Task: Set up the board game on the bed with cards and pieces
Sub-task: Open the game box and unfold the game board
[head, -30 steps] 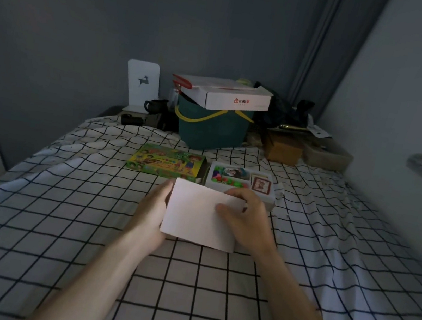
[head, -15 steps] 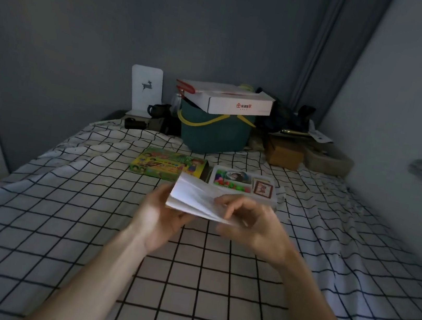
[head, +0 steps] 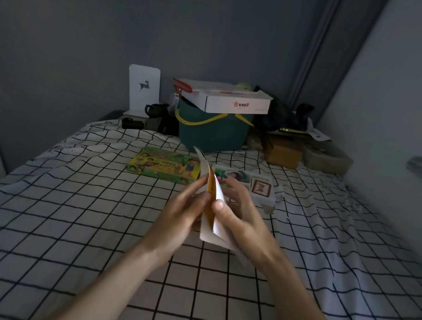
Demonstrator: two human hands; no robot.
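From the head camera, both hands meet at mid-bed on a folded white game board with an orange inner face (head: 212,209), held up edge-on and partly opened like a book. The left hand (head: 183,210) pinches the left leaf and the right hand (head: 236,218) pinches the right one with its thumb on the near face. To do this well, I would spread the leaves evenly from the fold and lower the board flat, printed side up, onto the checked white bedsheet (head: 58,219) below and nearer than the grip. Just beyond the grip lie the green illustrated box lid (head: 163,167) to the left and the white tray of cards and coloured pieces (head: 255,187) behind the right hand. Bare sheet lies on both sides and nearer the person; the bed's edges are well away.
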